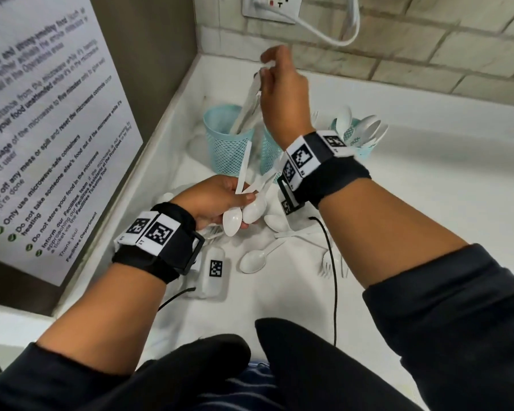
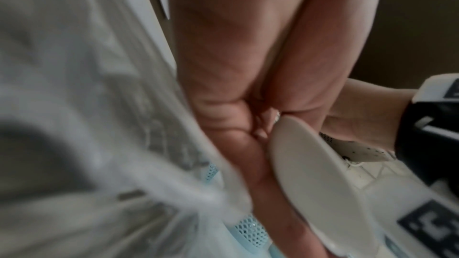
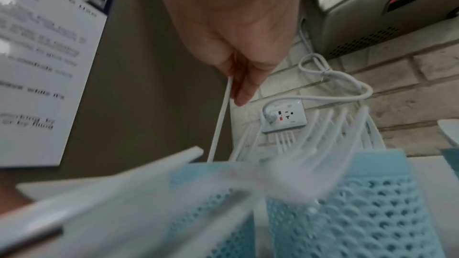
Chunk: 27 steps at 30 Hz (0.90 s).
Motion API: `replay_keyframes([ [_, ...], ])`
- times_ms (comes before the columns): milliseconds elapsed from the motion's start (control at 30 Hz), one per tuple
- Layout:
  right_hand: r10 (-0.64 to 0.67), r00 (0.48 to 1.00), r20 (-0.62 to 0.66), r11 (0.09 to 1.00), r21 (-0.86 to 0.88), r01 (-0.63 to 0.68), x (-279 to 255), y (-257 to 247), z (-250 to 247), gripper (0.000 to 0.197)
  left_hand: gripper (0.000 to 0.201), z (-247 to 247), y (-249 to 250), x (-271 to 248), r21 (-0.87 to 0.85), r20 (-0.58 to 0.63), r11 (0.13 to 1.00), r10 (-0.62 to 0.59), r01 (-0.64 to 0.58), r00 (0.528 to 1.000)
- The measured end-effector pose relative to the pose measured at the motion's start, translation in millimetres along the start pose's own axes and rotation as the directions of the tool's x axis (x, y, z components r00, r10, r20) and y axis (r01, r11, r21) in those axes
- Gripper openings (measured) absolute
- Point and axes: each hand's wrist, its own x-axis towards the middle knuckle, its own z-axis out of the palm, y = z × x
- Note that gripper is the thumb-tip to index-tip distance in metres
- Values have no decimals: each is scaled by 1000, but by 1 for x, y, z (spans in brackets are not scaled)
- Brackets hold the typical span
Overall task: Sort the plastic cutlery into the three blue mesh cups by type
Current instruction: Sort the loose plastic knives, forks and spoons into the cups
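Three blue mesh cups stand at the back of the white counter (image 1: 428, 203). My right hand (image 1: 269, 63) hovers above the left cup (image 1: 226, 140) and pinches the top of a long white cutlery piece (image 1: 250, 99) whose lower end sits inside that cup; its type is blurred. In the right wrist view the thin handle (image 3: 219, 119) hangs from my fingertips (image 3: 242, 95). The middle cup (image 3: 347, 213) holds forks. The right cup (image 1: 361, 140) holds spoons. My left hand (image 1: 244, 200) grips two white spoons (image 1: 244, 218), bowls towards me. One spoon bowl (image 2: 318, 183) fills the left wrist view.
Loose on the counter lie a spoon (image 1: 252, 259), another spoon (image 1: 275, 222) and a fork (image 1: 328, 262). A white tagged device (image 1: 215, 271) and a black cable (image 1: 334, 277) lie near me. A notice (image 1: 42, 129) covers the left wall; a socket (image 1: 272, 4) sits on the brick wall.
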Motion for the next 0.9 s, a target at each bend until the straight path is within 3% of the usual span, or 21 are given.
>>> replay_keyframes([
  [100, -26, 966, 259, 938, -328, 114, -4, 11, 9, 31, 7, 0, 0, 0, 3, -5, 1000, -7, 7, 1000],
  [167, -40, 938, 344, 896, -403, 186, -5, 15, 8, 33, 7, 0, 1, 0, 8, -4, 1000, -10, 10, 1000],
  [433, 78, 932, 355, 942, -332, 47, 7, 21, -18, 35, 9, 0, 3, -2, 9, -1, 1000, -9, 9, 1000],
  [633, 114, 939, 324, 965, -259, -28, -2, 10, -59, 24, 10, -3, 7, -2, 16, 22, 1000, 2, -2, 1000],
  [733, 239, 862, 447, 932, -356, -73, -11, 5, -80, 21, 10, -3, 8, -2, 23, 49, 1000, 6, -7, 999],
  [833, 356, 798, 486, 878, -467, -107, -18, 1, -97, 30, 11, -2, 8, -1, 24, 59, 1000, 11, -12, 998],
  [900, 441, 711, 548, 844, -521, -123, -23, 0, -104, 40, 11, -1, 8, 0, 31, 61, 999, 15, -17, 998],
])
